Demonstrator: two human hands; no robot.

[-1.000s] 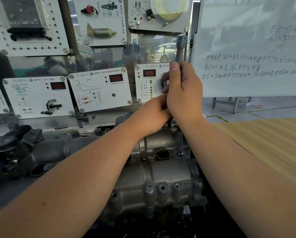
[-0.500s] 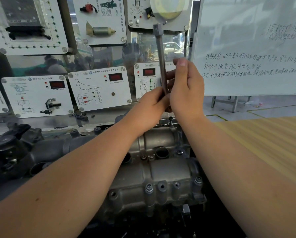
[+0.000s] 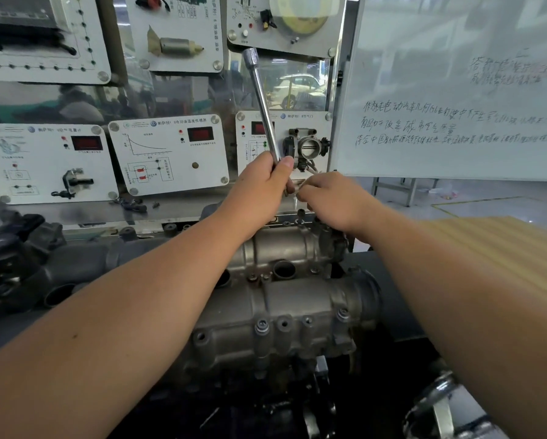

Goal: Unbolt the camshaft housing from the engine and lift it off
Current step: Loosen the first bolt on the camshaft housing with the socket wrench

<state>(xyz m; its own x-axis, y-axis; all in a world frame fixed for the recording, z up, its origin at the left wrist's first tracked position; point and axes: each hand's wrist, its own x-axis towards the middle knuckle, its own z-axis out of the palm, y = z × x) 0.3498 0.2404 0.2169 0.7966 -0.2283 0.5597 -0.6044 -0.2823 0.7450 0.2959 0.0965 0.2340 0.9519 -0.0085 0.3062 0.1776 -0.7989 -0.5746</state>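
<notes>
Hands meet above the far end of the engine. Left hand (image 3: 261,182) in a clenched grip round the lower end of a long chrome socket extension (image 3: 263,106), thumb along the shaft; the bar leans up and to the left, its socket end topmost, in front of the display boards. Right hand (image 3: 329,198) just beside it, fingers curled, fingertips pinching something small at the bar's lower end; what it is cannot be made out. Both forearms bare, reaching out over the camshaft housing (image 3: 284,315), a grey cast-metal body lying across the engine below, with a row of bolts (image 3: 262,325) seated along its near edge. Behind: white training panels (image 3: 167,153) with red digital readouts, a throttle body (image 3: 307,147) mounted on one. Whiteboard (image 3: 456,90) with handwriting at right. Wooden worktop (image 3: 503,248) at right, beyond the right forearm.
</notes>
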